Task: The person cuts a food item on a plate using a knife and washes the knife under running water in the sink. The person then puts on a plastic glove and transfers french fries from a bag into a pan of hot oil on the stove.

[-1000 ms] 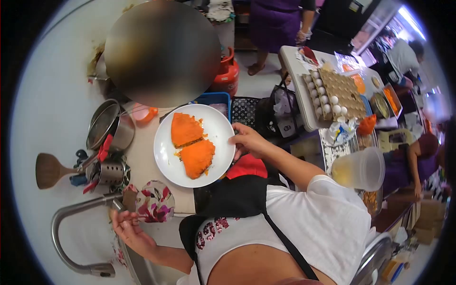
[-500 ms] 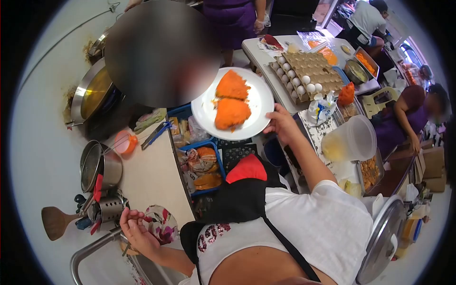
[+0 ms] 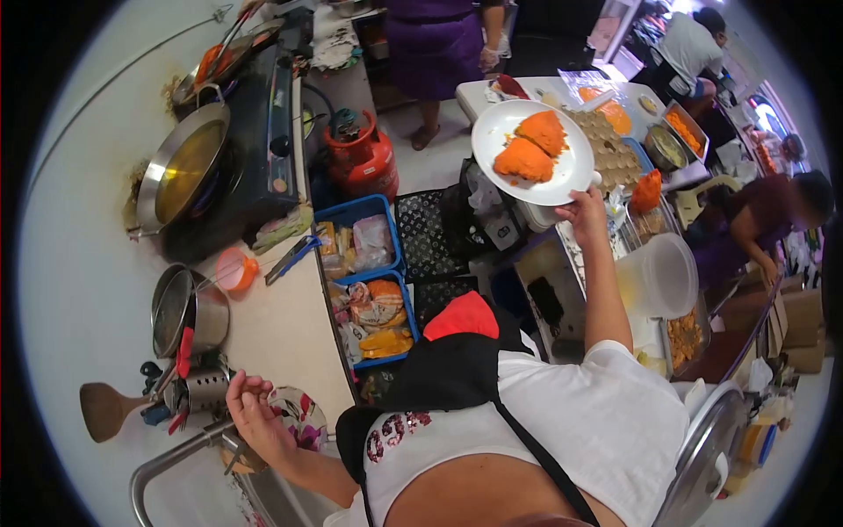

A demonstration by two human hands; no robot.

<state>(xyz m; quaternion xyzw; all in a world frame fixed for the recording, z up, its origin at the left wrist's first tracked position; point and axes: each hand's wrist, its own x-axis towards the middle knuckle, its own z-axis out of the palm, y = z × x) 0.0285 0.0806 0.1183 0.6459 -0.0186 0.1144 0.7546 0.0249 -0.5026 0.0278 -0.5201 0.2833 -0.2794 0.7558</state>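
Note:
My right hand (image 3: 584, 215) grips the rim of a round white plate (image 3: 488, 140), thumb and fingers pinched at its near edge. Two pieces of orange-coated food (image 3: 542, 132) lie on the plate, with crumbs around them. The plate is raised beside the white table (image 3: 470, 90) and covers part of the egg cartons (image 3: 612, 145). Empty, with fingers loosely bent and apart, my left hand (image 3: 255, 413) hovers by the sink's edge. Near it are a perforated metal utensil holder (image 3: 207, 392) and a floral-patterned item (image 3: 299, 413).
A wok of oil (image 3: 184, 171) sits on the stove (image 3: 274, 140) at left. On the floor stand a red gas cylinder (image 3: 369, 162) and blue baskets (image 3: 398, 230) of packets. A clear plastic tub (image 3: 659, 272) is at right. A person in purple (image 3: 435, 44) stands at the back.
My right hand has carried the plate right and farther away, over toward the egg cartons. The large blurred area near the stove is gone, exposing the wok and gas cylinder. My left hand barely moved.

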